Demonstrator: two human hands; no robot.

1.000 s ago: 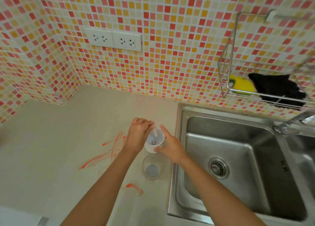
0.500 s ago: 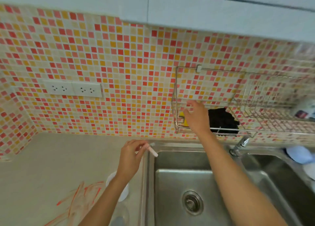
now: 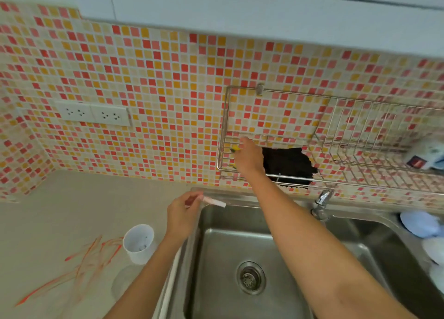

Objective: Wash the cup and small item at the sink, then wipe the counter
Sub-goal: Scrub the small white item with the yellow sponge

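Black cloth in wire rack — right hand just beside it

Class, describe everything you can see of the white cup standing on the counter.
The white cup is a small, plain tumbler, apparently plastic, with no handle visible. It stands upright and open-topped on the beige counter, left of the steel sink and beside the orange smears. A few small dark specks show inside on its base and wall. Neither hand touches it: the left hand pinches a small pale stick above the sink edge. A blurred clear glass sits just in front of it; whether they touch is unclear.
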